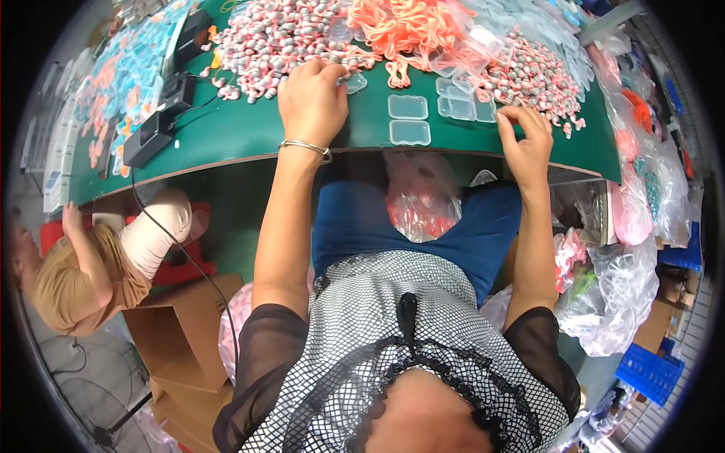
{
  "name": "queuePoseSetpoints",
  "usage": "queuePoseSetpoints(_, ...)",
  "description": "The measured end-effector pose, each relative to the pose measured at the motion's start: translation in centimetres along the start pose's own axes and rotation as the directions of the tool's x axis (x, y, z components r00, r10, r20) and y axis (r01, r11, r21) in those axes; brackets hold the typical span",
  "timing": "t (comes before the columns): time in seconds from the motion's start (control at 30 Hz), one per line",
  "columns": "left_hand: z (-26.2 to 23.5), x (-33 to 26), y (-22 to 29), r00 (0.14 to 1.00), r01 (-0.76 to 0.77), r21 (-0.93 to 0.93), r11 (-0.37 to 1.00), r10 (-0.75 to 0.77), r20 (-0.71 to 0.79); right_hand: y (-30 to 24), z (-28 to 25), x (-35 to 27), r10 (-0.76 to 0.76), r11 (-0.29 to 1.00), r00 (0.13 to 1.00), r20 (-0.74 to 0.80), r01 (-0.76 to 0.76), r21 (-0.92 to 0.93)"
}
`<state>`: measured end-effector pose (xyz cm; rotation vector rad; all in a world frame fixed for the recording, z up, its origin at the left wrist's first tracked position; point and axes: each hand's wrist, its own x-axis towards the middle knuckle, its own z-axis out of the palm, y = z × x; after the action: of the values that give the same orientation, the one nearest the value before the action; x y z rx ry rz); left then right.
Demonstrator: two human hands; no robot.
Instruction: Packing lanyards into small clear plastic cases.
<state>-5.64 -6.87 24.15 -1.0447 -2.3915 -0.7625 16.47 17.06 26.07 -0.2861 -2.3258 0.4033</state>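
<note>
— Nearest the worktop's [249, 128] front edge?
— Right hand [526, 140], fingers curled; hold unclear. Clear boxes [409, 119] lie just left.
— And the left hand [311, 98]?
— Flat, fingertips on a clear box [355, 81] beside the pink-grey pile [279, 38].

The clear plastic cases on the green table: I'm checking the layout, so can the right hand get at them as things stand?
Probably yes. The right hand rests at the table edge, just right of the clear plastic cases. Only bare green surface lies between them, and nothing covers them.

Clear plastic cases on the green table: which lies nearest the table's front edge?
The lone clear case lying directly below another case, between both hands; the other cases sit farther back.
</note>
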Motion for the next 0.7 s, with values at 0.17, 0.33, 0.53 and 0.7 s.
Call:
queuePoseSetpoints(0.17, -0.6, -0.2, -1.6, 0.997, 0.049, 0.075, 0.996, -0.054, 0.059, 0.2, 0.3, -0.5, 0.024, 1.000, 1.000, -0.001, -0.024, 0.017)
queuePoseSetpoints(0.33, 0.0, 1.1, -0.4, 0.998, 0.054, 0.037, 0.998, -0.055, 0.035, -0.2, 0.3, -0.6, 0.015, 1.000, 1.000, 0.011, -0.015, 0.010)
queuePoseSetpoints(0.53, 1.9, 2.5, -0.3, 0.998, 0.009, 0.224, 0.975, -0.023, 0.059, 0.0, -0.2, -0.7, 0.033, 0.999, 0.999, 0.005, -0.033, 0.013)
queuePoseSetpoints(0.7, 1.4, 1.9, -0.1, 0.997, 0.074, -0.091, 0.993, -0.076, -0.016, 0.7, -1.4, -0.7, 0.053, 0.999, 0.998, -0.041, -0.052, 0.014)
